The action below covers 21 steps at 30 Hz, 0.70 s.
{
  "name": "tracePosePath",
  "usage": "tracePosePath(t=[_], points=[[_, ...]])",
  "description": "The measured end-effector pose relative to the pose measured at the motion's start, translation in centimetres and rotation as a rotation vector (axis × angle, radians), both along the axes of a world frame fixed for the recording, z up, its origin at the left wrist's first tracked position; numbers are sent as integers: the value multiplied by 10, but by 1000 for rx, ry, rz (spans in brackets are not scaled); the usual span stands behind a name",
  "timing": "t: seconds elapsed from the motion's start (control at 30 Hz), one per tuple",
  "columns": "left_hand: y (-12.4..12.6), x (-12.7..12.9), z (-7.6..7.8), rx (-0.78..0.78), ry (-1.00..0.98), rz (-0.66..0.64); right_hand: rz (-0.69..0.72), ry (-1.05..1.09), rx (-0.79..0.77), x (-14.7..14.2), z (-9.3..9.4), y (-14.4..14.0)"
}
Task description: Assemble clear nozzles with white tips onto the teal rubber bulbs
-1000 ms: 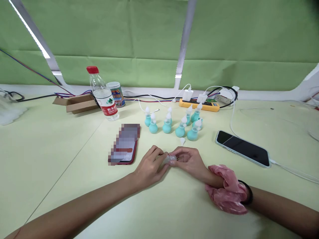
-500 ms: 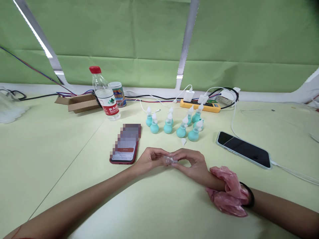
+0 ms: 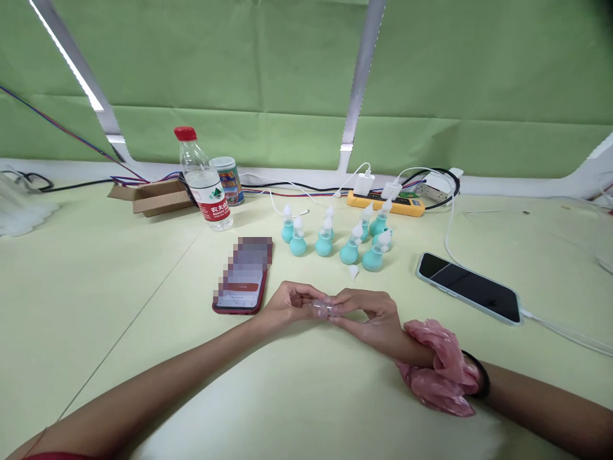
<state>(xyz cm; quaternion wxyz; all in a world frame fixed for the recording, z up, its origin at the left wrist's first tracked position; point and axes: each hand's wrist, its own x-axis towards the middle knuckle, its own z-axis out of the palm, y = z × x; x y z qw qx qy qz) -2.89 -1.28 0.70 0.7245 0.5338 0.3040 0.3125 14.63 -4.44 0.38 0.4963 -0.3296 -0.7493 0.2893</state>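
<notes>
Small assembly workstation: pale counter point(image 3: 119, 268) screened by green partition panels point(image 3: 239, 70) at 12 o'clock, with a yellow power strip point(image 3: 385, 203), chargers, and grouped teal bulb parts point(image 3: 335, 239).

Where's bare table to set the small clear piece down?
Bare patches: left of the red phone, toward the cardboard box; and the near table between the forearms. Crowded: the teal bulbs ahead of both hands, left hand and right hand.

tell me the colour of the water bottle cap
Red; the bottle cap shows clearly in the head view.
</notes>
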Motion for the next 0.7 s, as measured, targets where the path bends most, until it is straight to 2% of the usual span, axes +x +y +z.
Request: tracePosePath(t=[0.2, 0.5, 0.57, 0.63, 0.7], points=[[3, -3, -2, 23, -47, -39, -7, 26, -7, -1, 1, 0], [0, -2, 2, 50, 40, -35, -13, -2, 75, -1, -5, 0], [-1, -2, 1, 49, 31, -15, 22, -41, 135, -1, 2, 1], [-1, -1, 0, 43, 11, 38, 34, -95, 246, 4, 18, 4], [0, 0, -1, 33, -9, 101, -56, -149, 368, 16, 39, 9]])
